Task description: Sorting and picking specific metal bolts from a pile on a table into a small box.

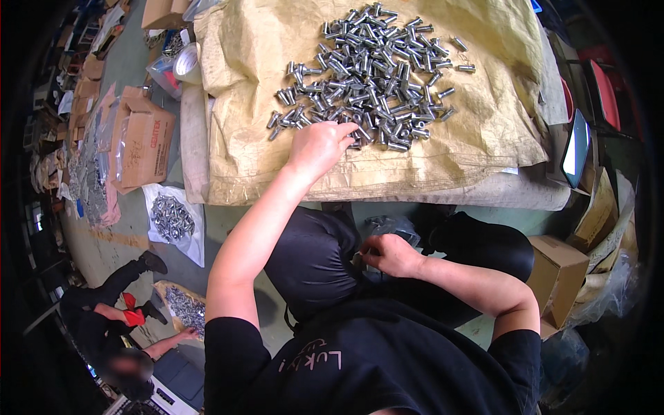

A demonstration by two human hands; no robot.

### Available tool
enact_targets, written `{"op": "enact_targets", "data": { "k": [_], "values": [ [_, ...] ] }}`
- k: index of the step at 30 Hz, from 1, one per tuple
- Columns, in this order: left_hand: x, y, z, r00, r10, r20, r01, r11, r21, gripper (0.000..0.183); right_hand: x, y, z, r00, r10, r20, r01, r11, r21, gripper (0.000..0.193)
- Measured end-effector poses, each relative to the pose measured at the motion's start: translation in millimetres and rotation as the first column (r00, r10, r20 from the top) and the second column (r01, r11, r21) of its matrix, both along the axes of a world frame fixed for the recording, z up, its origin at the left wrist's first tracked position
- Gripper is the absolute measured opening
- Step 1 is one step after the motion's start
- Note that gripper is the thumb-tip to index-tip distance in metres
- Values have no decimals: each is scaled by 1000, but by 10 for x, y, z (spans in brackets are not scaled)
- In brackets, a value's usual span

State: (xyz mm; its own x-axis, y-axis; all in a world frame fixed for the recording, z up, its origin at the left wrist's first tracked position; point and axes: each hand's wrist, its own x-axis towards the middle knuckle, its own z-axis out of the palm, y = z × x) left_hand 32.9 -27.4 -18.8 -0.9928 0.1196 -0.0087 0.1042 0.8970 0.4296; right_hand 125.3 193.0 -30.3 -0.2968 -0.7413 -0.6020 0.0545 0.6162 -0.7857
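A heap of shiny metal bolts (377,76) lies on a yellowish woven sheet (249,162) spread over the table. At the heap's near edge is my left hand (320,147), its thumb and fingers closed together on a bolt, other bolts around the fingertips. My right hand (393,254) is low over my lap, below the table's near edge. Its fingers are curled in; what they hold, if anything, is too small and dark to make out. Just beyond it, under the table edge, a clear plastic bag (398,227) partly shows.
On the floor at left are an open cardboard box (143,142) and a white bag with metal parts (173,218). A co-worker (104,315) sits lower left, one hand at another pile of parts (185,308). At right stands a cardboard box (557,277); a tape roll (187,63) lies by the table's left edge.
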Motion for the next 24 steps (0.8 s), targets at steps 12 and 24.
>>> {"op": "enact_targets", "data": {
  "k": [12,24],
  "values": [
    [-73,71,-44,997,-32,-72,39,993,107,15,11,4,-4,1000,-13,-13,13,1000,-11,22],
    [-232,197,-63,995,-87,-48,83,994,-76,17,12,-4,13,999,-23,-22,23,1000,-14,18]
  ]
}}
